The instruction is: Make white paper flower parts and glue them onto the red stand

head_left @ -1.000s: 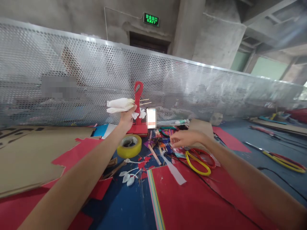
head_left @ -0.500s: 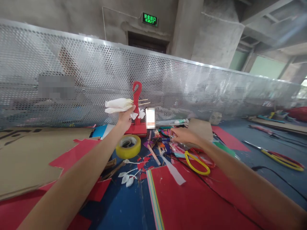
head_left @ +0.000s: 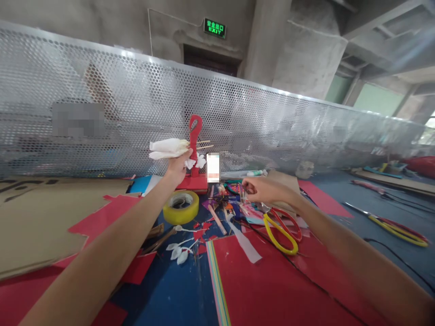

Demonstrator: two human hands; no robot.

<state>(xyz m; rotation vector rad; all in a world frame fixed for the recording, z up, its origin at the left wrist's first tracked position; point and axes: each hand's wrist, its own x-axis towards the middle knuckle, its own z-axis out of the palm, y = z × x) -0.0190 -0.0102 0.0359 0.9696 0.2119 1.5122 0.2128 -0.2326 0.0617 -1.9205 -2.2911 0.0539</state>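
Observation:
My left hand (head_left: 178, 166) is closed around a white paper-like bundle (head_left: 168, 147) with yellowish tips, and thin sticks (head_left: 204, 144) jut out to its right. Its fingers are close to a red upright strip (head_left: 195, 131) with a looped top, which rises from a red base (head_left: 193, 183). Small white ruffled pieces (head_left: 201, 160) sit by the strip. My right hand (head_left: 261, 190) hovers with curled fingers over a cluttered pile; whatever is in them is hidden. Below it lie a dark blue tool or packet (head_left: 231, 198) and red-and-yellow-handled scissors (head_left: 285, 244).
Yellow tape (head_left: 181, 215) stands left of the pile, with white bud-shaped pieces (head_left: 180, 253) in front. A red sheet stack (head_left: 265, 280) fills the front right. Cardboard (head_left: 50, 217) lies left; other scissors (head_left: 390, 226) lie far right. A perforated metal screen (head_left: 238, 117) runs behind.
My right hand has risen slightly and shifted a little right over the pile. The scissors beneath it have turned slightly. My left hand stays in place with the white bundle.

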